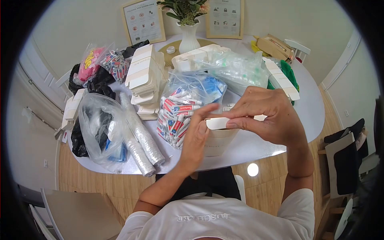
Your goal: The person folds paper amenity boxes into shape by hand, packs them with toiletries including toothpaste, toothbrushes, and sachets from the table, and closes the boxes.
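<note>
A small cream carton [217, 149] with faint lettering stands in front of me at the table's near edge, its end flap [218, 123] at the top. My right hand [266, 116] pinches that flap between thumb and fingers. At the carton's left side is my left hand [196, 138], fingers stretched out and the index finger blurred; its thumb side meets the flap's left end. Just beyond the left hand lies a clear bag of small toothpaste tubes [178, 116], with blue packets in its upper part.
Stacked flat cartons [142, 76] stand behind the toothpaste bag. Two clear plastic rolls [140, 136] and a crumpled clear bag [100, 128] lie left. Farther back are a bag of green-and-white items [240, 68], a white vase [189, 38] and more cartons [282, 82].
</note>
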The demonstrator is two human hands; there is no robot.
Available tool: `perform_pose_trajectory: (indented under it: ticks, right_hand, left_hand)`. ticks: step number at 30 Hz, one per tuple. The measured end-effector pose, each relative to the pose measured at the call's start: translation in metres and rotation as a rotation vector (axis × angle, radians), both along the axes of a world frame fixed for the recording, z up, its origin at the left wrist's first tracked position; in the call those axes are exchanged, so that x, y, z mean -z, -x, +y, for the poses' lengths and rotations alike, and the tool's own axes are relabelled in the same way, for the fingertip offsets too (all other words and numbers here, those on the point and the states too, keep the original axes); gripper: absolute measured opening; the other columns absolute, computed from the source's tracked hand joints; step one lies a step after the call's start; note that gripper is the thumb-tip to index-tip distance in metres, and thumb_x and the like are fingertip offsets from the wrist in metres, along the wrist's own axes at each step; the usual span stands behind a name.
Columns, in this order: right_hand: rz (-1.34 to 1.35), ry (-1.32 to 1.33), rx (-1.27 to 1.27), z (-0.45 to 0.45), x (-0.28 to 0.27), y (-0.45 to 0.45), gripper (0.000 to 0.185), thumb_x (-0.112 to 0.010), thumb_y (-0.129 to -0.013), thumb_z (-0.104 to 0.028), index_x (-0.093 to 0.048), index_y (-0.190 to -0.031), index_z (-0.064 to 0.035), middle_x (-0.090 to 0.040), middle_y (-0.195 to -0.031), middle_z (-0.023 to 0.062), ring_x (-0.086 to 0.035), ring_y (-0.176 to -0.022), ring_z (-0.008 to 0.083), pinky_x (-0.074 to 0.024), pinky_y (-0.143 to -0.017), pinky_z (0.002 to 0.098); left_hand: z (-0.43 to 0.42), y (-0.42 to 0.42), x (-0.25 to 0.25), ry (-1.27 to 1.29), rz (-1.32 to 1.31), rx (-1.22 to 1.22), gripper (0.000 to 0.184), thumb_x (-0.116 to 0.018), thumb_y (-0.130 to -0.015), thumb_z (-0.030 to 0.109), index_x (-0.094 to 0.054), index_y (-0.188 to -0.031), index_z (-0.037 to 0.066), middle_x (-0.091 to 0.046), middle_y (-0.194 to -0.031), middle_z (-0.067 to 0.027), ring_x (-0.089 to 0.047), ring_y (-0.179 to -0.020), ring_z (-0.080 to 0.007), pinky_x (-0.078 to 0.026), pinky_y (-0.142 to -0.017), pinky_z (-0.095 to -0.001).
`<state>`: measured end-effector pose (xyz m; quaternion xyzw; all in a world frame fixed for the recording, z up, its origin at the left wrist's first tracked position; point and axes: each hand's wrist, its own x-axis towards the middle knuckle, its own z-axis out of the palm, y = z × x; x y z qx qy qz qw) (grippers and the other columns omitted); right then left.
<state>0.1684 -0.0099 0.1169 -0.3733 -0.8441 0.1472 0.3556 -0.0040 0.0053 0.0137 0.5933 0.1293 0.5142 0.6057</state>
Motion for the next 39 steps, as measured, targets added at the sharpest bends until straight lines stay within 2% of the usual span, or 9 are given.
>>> perform_pose_trajectory:
  ticks: [2,5,6,7,9,10,14,29,39]
  right_hand:
    - [0.018,0.018,-0.001,-0.002,0.0,0.002,0.01,-0.071,-0.075,-0.012,-0.073,-0.083,-0.0074,-0.063,-0.066,0.0058,-0.056,-0.061,0.0174,-0.0449,-0.056,0.028]
    - [0.033,0.041,-0.016,-0.004,0.0,0.006,0.006,-0.071,-0.073,-0.011,-0.07,-0.074,-0.005,-0.064,-0.068,0.006,-0.056,-0.061,0.0173,-0.0444,-0.051,0.0276]
    - [0.005,0.004,0.006,-0.005,0.0,0.007,0.006,-0.071,-0.072,-0.01,-0.069,-0.073,-0.0046,-0.064,-0.068,0.0061,-0.057,-0.061,0.0176,-0.0446,-0.052,0.0277]
    - [-0.023,-0.036,0.029,-0.005,0.0,0.008,0.006,-0.071,-0.071,-0.009,-0.068,-0.072,-0.0041,-0.064,-0.068,0.0062,-0.057,-0.06,0.0178,-0.0447,-0.052,0.0279]
    - [-0.004,-0.03,0.037,-0.007,0.0,0.011,0.006,-0.071,-0.071,-0.009,-0.068,-0.072,-0.0041,-0.064,-0.068,0.0059,-0.056,-0.061,0.0182,-0.045,-0.054,0.0286]
    - [0.016,-0.027,0.047,-0.008,0.0,0.012,0.006,-0.071,-0.071,-0.009,-0.068,-0.071,-0.0041,-0.064,-0.068,0.0057,-0.056,-0.062,0.0185,-0.0452,-0.055,0.0294]
    - [-0.004,-0.159,0.02,-0.004,0.004,0.013,0.01,-0.077,-0.066,-0.004,-0.07,-0.074,-0.0046,-0.066,-0.07,0.0049,-0.058,-0.061,0.0119,-0.0442,-0.046,0.0219]
    - [-0.213,-0.279,-0.04,-0.016,0.003,0.013,0.022,-0.076,-0.063,-0.008,-0.066,-0.082,-0.0013,-0.064,-0.083,0.0071,-0.054,-0.071,0.0226,-0.046,-0.062,0.0299]
    - [-0.239,-0.383,0.029,-0.02,0.017,0.012,0.033,-0.077,-0.06,-0.02,-0.065,-0.086,-0.0031,-0.063,-0.092,0.0054,-0.054,-0.074,0.0219,-0.0469,-0.063,0.0292]
  left_hand:
    - [-0.01,-0.009,0.008,-0.103,-0.028,-0.369,0.076,-0.042,-0.091,0.053,-0.017,-0.137,-0.002,-0.049,-0.117,-0.0214,-0.054,-0.098,-0.0222,-0.043,-0.085,-0.0348]
    - [-0.012,-0.018,0.021,-0.339,-0.012,-0.502,0.089,-0.046,-0.084,0.065,-0.016,-0.139,0.001,-0.043,-0.123,-0.0184,-0.049,-0.107,-0.0224,-0.04,-0.091,-0.0353]
    - [-0.005,-0.02,0.019,-0.489,-0.084,-0.504,0.098,-0.069,-0.076,0.05,-0.014,-0.139,-0.001,-0.041,-0.123,-0.0185,-0.049,-0.106,-0.0236,-0.04,-0.089,-0.0356]
    - [-0.004,-0.022,0.015,-0.489,-0.084,-0.507,0.098,-0.069,-0.076,0.05,-0.014,-0.139,-0.001,-0.041,-0.123,-0.0185,-0.049,-0.106,-0.0236,-0.04,-0.089,-0.0356]
    - [-0.007,-0.027,0.005,-0.695,0.114,-0.86,0.102,-0.083,-0.066,0.027,-0.018,-0.137,-0.006,-0.05,-0.113,-0.0241,-0.057,-0.094,-0.026,-0.047,-0.078,-0.0345]
    - [-0.004,-0.027,0.005,-0.726,0.143,-0.919,0.1,-0.083,-0.061,0.013,-0.02,-0.136,-0.006,-0.051,-0.11,-0.0235,-0.058,-0.092,-0.0286,-0.049,-0.073,-0.0338]
    - [-0.004,-0.031,0.01,-0.64,0.207,-0.934,0.097,-0.079,-0.059,0.008,-0.022,-0.136,-0.007,-0.052,-0.11,-0.0229,-0.058,-0.091,-0.0302,-0.049,-0.07,-0.0322]
    - [-0.006,-0.029,0.008,-0.62,0.229,-0.924,0.094,-0.078,-0.062,0.01,-0.022,-0.136,-0.008,-0.05,-0.111,-0.0215,-0.055,-0.091,-0.0304,-0.048,-0.069,-0.0337]
    - [0.008,-0.029,0.016,-0.827,0.08,-0.943,0.068,-0.077,-0.063,0.007,-0.034,-0.116,0.008,-0.045,-0.111,-0.022,-0.047,-0.103,-0.0339,-0.045,-0.068,-0.0346]
